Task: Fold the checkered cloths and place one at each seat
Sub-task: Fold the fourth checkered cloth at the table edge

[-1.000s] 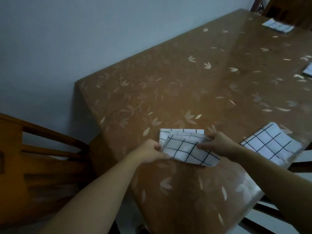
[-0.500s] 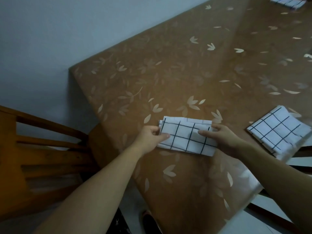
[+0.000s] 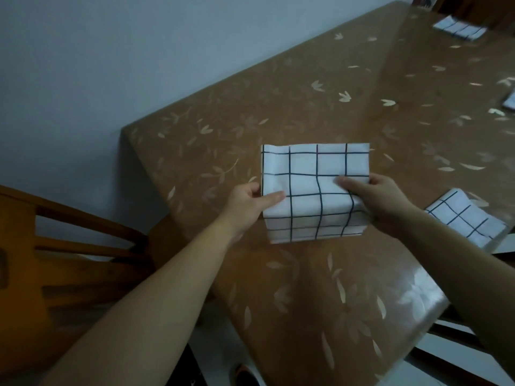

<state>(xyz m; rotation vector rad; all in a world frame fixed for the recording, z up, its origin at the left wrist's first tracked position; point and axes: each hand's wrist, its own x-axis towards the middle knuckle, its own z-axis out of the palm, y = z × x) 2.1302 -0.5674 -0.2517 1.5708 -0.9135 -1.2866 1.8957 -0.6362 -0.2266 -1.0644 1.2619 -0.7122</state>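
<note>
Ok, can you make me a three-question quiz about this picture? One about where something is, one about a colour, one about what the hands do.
1. Where is the wooden chair? A) left of the table B) on the table C) under the table
2. What colour are lines on the checkered cloth? A) red B) dark C) yellow
3. What do the left hand and right hand do? A) lie flat B) pinch the cloth's sides C) grip the chair
Answers: 1 A, the chair stands at the table's left. 2 B, dark lines on white. 3 B, each hand grips one edge.
</note>
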